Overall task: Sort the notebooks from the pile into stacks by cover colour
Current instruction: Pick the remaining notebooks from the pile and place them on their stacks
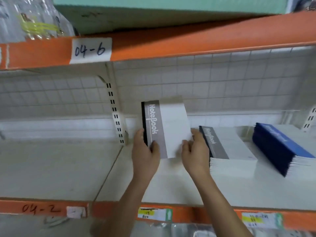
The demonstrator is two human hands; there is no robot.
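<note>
Your left hand [145, 151] and right hand [195, 149] both grip one grey notebook [166, 129] at its lower edge. The left hand is clamped on the lower left corner, thumb across the grey band, fingers behind the black spine. The right hand is clamped on the lower right corner, over the white part of the cover. The notebook is held nearly upright above the shelf [59, 168], cover toward you, the word "NoteBook" running along the grey band. A second cover or sheet shows just behind its top edge; you cannot tell whether it belongs to the same notebook.

Contents of the shelf:
- Grey stack [230, 151]: lies flat just right of your right hand. The top cover has the same grey band and white field. The right hand is touching or nearly touching its left edge; you cannot tell which.
- Blue stack [280, 147]: lies right of the grey stack, apart from it. Dark blue spines face you, and the stack leans, the upper notebooks shifted toward the back.
- Left bay of the shelf: the visible surface left of the slotted upright [116, 117] carries nothing.

A wire grid [205, 77] backs the shelf. The orange beam [171, 43] above bears a white label [90, 50] reading "04-6". The lower beam [42, 209] is marked "04-2" by hand and carries printed tags [154, 214]. Above the upper beam sit a green box [153, 12] and clear plastic bags [34, 17]; their contents are too blurred to identify.
</note>
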